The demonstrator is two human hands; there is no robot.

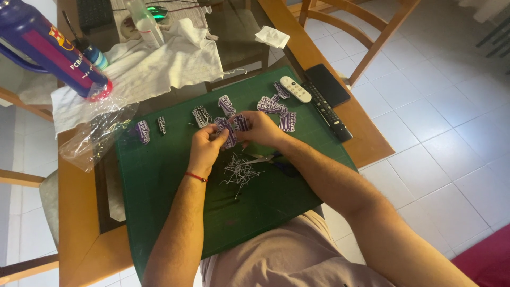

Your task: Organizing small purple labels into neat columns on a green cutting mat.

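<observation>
Two chairs flank a wooden tabletop (79, 212), and most of its near part is covered by a green cutting mat (159, 191) that reaches the person's lap. Behind the mat lies a crumpled white cloth (159, 64), with a large blue and red bottle (48, 48) lying tilted over its left end and a crinkled clear plastic bag (95, 135) just below that, overlapping the mat's left edge. At the mat's far right corner sit a black tablet-like slab (328, 85), a long black remote (329, 114) and a small white remote (295, 89), close together. Both forearms reach in over the mat, and the left hand (204, 149) and right hand (260, 129) meet at its middle, fingers curled and pinched together on a small purple and white sticker (229, 133) held between them just above the mat. Loose stickers (272, 105) of the same kind are scattered beyond the hands, with two more off to the left. Just below the hands lie a heap of thin white paper trimmings (240, 171) and, touching it on the right, scissors (276, 159).
</observation>
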